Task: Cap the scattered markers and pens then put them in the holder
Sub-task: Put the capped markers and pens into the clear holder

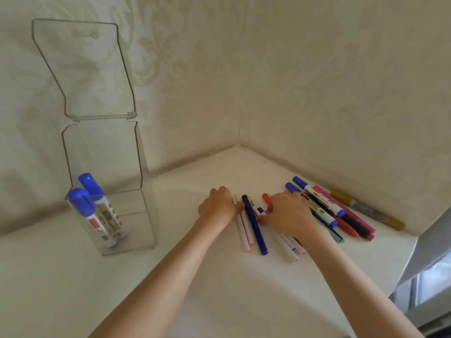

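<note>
From the head camera, the clear acrylic holder (111, 215) stands at about 9 o'clock on the white desk (195, 276), its hinged lid up against the wall. Two blue-capped whiteboard markers (97, 211) already lean inside it.

The rest of the pens lie in a loose row from the centre toward 3 o'clock. The left hand (217, 204) rests knuckles-up, fingers curled, beside two thin white pens with orange ends (245, 231); whether it pinches one of them I cannot tell. Just right of these lies a dark blue pen (255, 226). The right hand (286, 212) lies over the middle of the pile with its fingertips pressed down near a small pink tip and a red cap (266, 198); its grip is hidden, so I cannot tell if it is clamped on anything. Past it, toward 3 o'clock, lie more blue-capped whiteboard markers (317, 198), a magenta marker (346, 211) and, nearest the wall, a gold marker (366, 209).

These pens look light, stiff and smooth-barrelled, so they will likely roll on the slick desk. A pinch at mid-barrel should lift one cleanly; capping probably wants one hand on the barrel and the other pushing the cap straight on. Several thin pens seem uncapped.
</note>
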Available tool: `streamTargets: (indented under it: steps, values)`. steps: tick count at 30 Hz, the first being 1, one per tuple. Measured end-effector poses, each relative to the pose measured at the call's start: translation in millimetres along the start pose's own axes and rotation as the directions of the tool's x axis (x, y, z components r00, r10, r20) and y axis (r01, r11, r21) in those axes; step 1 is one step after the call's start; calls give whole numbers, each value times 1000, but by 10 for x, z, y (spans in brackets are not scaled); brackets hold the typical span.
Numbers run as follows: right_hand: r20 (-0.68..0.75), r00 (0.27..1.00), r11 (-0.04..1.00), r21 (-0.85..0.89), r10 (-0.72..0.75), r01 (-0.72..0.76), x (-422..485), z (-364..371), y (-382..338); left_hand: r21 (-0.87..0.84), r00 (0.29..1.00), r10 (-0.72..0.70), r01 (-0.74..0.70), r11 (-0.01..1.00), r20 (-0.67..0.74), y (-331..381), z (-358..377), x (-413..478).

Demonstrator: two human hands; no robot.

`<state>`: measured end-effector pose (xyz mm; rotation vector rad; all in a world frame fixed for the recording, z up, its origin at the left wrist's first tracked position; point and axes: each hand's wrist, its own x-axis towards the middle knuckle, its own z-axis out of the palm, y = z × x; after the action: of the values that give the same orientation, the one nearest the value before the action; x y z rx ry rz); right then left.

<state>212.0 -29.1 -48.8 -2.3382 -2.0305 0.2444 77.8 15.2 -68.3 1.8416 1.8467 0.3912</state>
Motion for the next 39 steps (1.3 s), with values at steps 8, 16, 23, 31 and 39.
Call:
streamTargets:
  steps: [8,16,23,31,39]
  values:
    - [16,1000,994,-107,-13,15,6,-65,-192,83,999,13,-17,996,46,111,-28,-7]
    - [-18,1000,999,45,19,-18,-8,-125,-253,-86,997,15,-9,996,70,-127,-236,-4]
    - [-155,988,961,267,-27,68,-89,-427,-326,-502,968,219,-251,828,-124,-325,-724,-466]
    - [-485,843,554,645,-234,526,-470,-994,-968,-410,698,399,-690,597,-594,-494,-1801,-1165]
    - [-680,710,182,687,-181,704,-601,-1217,-1625,-187,490,185,-614,767,-852,-912,-2057,-1054]
